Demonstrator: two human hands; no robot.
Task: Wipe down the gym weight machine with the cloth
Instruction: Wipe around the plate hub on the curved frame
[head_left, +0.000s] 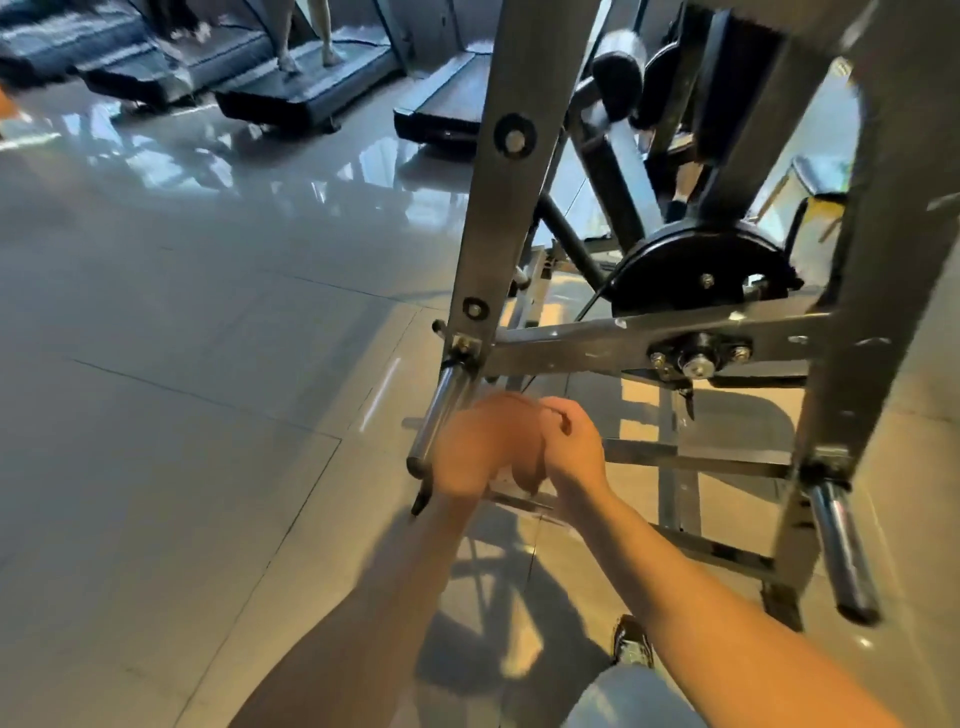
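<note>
Gym floor (182, 364): blurred left hand (483, 447), right hand (574, 444) touch beside machine peg (441, 415); grips unclear.

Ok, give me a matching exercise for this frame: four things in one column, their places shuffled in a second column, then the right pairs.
Things:
1. treadmills
2. black disc
3. shoe
4. right peg

Places:
a. low in the view, on the floor
b. sticking out near the foot of the right post
c. far side of the room, top left of the view
d. just above the crossbar

Pairs: 1-c, 2-d, 3-a, 4-b
</note>
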